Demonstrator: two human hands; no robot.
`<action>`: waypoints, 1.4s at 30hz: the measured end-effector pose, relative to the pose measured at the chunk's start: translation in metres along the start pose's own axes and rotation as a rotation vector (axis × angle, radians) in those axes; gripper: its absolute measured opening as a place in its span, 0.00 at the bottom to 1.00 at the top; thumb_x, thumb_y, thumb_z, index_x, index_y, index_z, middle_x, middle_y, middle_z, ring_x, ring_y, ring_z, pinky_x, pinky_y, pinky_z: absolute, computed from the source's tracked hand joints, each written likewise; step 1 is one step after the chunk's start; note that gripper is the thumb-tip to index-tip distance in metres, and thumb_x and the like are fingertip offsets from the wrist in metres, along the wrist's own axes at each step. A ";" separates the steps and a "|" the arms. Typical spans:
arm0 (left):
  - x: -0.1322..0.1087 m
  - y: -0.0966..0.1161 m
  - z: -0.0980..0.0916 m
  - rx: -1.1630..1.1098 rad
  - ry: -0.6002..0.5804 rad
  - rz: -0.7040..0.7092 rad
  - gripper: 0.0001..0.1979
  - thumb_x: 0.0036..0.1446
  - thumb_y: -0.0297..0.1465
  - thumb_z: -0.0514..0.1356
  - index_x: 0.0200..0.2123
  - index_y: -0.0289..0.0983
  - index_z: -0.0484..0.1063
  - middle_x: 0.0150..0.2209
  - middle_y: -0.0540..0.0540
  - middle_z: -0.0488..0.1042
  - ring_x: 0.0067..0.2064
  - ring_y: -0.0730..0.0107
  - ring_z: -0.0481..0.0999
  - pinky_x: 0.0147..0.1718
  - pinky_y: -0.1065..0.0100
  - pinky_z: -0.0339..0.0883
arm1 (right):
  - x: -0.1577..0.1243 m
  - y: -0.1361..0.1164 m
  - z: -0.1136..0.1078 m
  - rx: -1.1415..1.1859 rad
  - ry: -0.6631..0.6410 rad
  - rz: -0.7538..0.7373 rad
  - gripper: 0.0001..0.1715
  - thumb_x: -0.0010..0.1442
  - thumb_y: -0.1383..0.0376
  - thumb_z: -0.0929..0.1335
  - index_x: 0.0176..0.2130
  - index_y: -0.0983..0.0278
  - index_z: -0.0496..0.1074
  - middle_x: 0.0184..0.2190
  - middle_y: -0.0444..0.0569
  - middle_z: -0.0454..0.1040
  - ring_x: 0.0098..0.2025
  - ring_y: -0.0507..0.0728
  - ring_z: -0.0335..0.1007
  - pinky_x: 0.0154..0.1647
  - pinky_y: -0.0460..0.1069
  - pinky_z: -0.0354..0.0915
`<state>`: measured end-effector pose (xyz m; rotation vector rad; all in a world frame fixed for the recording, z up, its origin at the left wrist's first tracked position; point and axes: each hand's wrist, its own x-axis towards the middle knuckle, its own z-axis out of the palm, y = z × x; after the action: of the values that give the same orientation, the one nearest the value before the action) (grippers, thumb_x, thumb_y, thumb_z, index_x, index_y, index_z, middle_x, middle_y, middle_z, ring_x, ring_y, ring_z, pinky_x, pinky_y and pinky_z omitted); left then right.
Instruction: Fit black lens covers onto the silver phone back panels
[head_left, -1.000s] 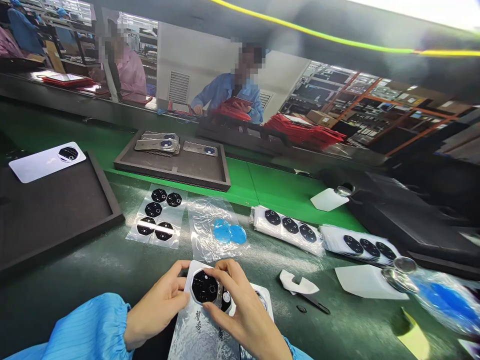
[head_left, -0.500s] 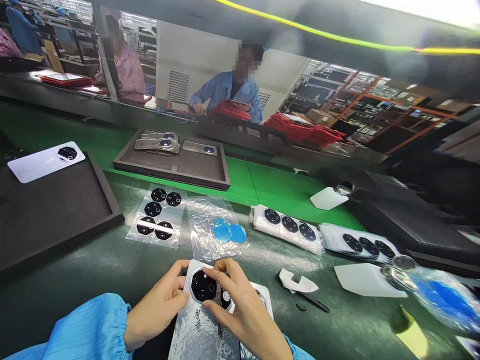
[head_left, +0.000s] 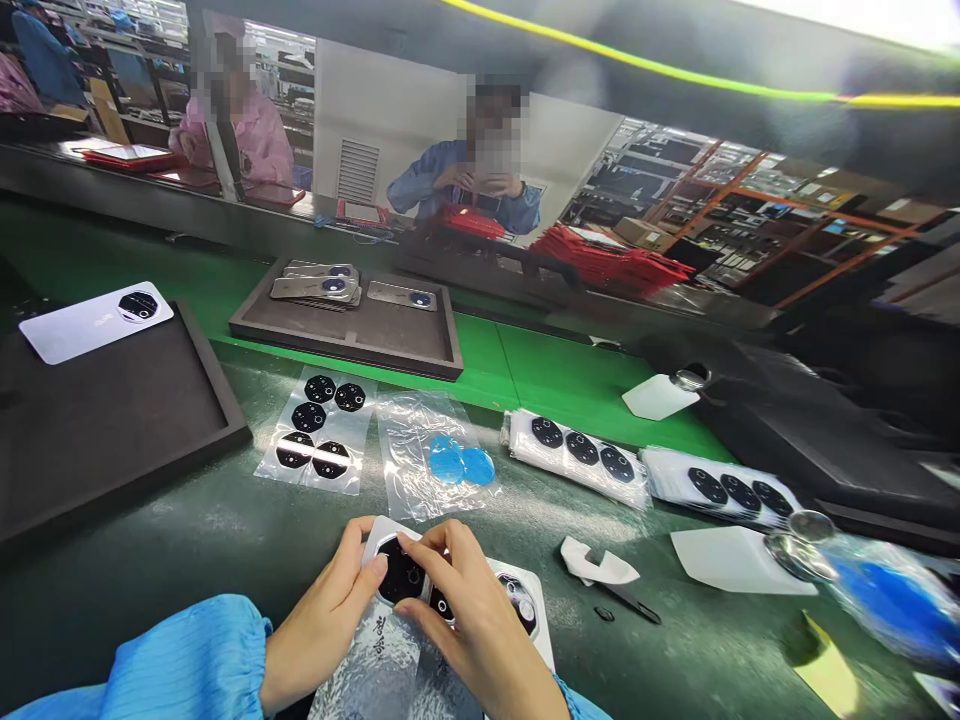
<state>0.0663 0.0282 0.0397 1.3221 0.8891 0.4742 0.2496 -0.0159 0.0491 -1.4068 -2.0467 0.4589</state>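
My left hand (head_left: 330, 610) grips the upper left edge of a white phone back cover (head_left: 375, 640) with dark lettering. Its thumb tip rests at the edge of a black octagonal camera lens cover (head_left: 401, 572). Across from it, my right hand (head_left: 472, 610) has its thumb and index finger closed on the right side of that lens cover, which lies over the camera area. A second phone back cover (head_left: 536, 620) lies partly hidden beneath my right hand. Between the fingers, a further small black part shows, mostly hidden.
Ahead lie a film sheet (head_left: 319, 425) with several black lens covers, a clear bag (head_left: 405, 470) with blue discs, and strip stacks (head_left: 577, 455). Tweezers (head_left: 630, 605) lie at right. Dark trays (head_left: 345, 345) hold phone backs; another phone back (head_left: 90, 325) rests on the left tray.
Both hands and the phone back cover have shifted slightly down and left. My left thumb has moved up to the lens cover's edge. Across the bench, a person in blue has raised both hands.
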 end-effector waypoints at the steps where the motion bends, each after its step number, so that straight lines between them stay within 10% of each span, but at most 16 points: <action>1: 0.000 0.000 0.000 0.010 0.015 0.006 0.15 0.70 0.43 0.46 0.55 0.44 0.57 0.53 0.47 0.69 0.58 0.60 0.65 0.57 0.59 0.54 | 0.000 0.000 0.001 0.003 0.007 -0.003 0.39 0.52 0.79 0.73 0.58 0.62 0.61 0.42 0.52 0.64 0.41 0.60 0.65 0.38 0.54 0.71; 42: 0.001 0.008 -0.004 0.011 0.061 0.056 0.17 0.69 0.44 0.47 0.54 0.40 0.58 0.42 0.46 0.75 0.43 0.62 0.73 0.43 0.63 0.63 | 0.015 0.018 -0.003 0.243 0.117 0.107 0.25 0.59 0.54 0.72 0.54 0.58 0.70 0.36 0.46 0.64 0.36 0.55 0.65 0.33 0.49 0.66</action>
<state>0.0660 0.0333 0.0472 1.3510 0.9082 0.5566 0.2605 0.0049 0.0446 -1.3651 -1.7638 0.6329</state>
